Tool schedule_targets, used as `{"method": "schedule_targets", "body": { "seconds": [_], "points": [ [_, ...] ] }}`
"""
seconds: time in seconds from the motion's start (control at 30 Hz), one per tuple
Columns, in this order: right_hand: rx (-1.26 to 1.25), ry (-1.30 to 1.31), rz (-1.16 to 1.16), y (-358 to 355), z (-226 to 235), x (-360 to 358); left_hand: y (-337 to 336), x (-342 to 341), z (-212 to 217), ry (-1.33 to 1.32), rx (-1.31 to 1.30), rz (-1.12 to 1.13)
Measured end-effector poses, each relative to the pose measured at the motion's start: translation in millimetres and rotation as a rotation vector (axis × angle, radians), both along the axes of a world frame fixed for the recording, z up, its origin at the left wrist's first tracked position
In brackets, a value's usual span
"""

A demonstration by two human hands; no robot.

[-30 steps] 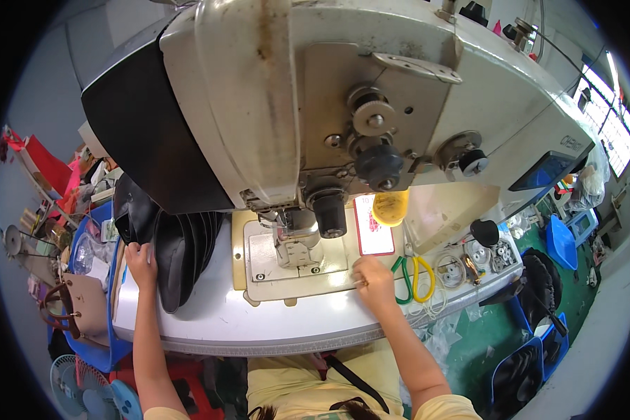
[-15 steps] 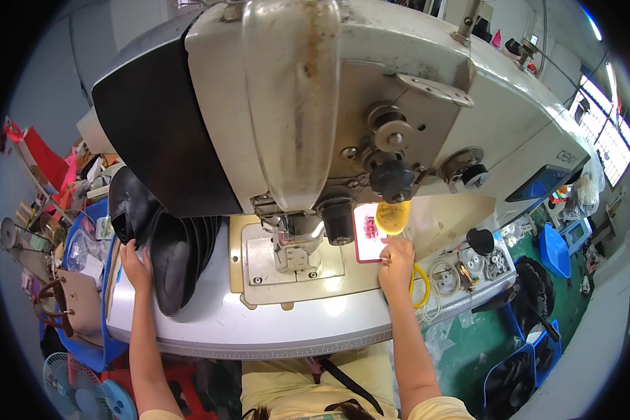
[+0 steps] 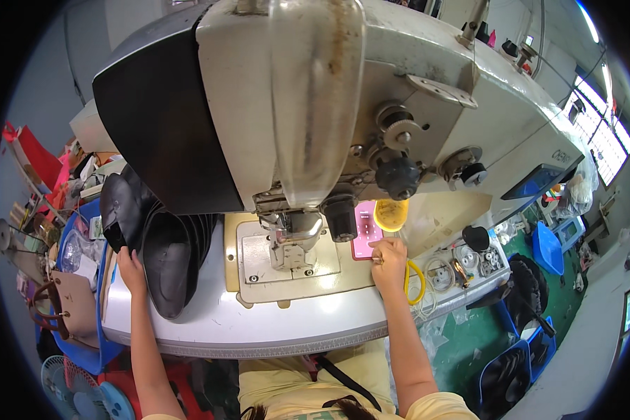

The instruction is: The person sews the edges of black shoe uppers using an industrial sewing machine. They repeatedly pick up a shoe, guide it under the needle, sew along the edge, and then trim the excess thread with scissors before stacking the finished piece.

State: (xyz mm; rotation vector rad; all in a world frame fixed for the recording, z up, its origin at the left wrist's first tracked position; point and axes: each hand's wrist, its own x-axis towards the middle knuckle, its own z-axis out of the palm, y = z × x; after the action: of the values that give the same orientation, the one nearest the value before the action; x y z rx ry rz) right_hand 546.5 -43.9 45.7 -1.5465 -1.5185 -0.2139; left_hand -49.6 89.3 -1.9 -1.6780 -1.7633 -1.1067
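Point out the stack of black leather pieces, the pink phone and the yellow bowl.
stack of black leather pieces (image 3: 166, 262): head view, on the top piece's middle.
pink phone (image 3: 366, 231): head view, on the screen's middle.
yellow bowl (image 3: 390, 214): head view, on its inside.

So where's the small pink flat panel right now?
In the head view, the pink flat panel lies right of centre on the sewing machine bed, beside the yellow round cup, under the right hand.

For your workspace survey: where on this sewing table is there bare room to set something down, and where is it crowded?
Bare: the table's front strip between the left hand and right hand. Crowded: the black leather pieces at left, the needle plate under the sewing machine, and the small parts at right.
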Motion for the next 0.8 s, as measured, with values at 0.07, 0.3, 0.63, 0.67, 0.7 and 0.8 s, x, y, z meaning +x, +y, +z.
{"method": "schedule_targets", "body": {
  "seconds": [0.07,0.3,0.63,0.67,0.7,0.8],
  "points": [
    [-0.012,-0.008,-0.006,-0.6,-1.5,0.5,0.0,-4.1,-5.4,-0.077,-0.061,0.011],
    [-0.014,-0.067,0.015,-2.1,-2.2,0.4,-8.3,6.7,1.6,-0.081,-0.015,-0.067],
    [0.123,0.094,-0.058,-2.6,-5.4,8.8,-11.5,16.7,6.6,-0.086,0.056,-0.039],
    [0.147,0.136,-0.072,-0.7,-7.9,12.1,-9.9,18.0,7.2,-0.082,0.073,-0.044],
    [0.161,0.203,-0.078,-1.3,-8.5,12.9,-10.4,18.9,7.6,-0.094,0.052,-0.044],
    [0.155,0.369,-0.106,-5.4,-7.5,14.2,-12.2,20.1,8.8,-0.121,0.004,-0.037]
  ]
}}
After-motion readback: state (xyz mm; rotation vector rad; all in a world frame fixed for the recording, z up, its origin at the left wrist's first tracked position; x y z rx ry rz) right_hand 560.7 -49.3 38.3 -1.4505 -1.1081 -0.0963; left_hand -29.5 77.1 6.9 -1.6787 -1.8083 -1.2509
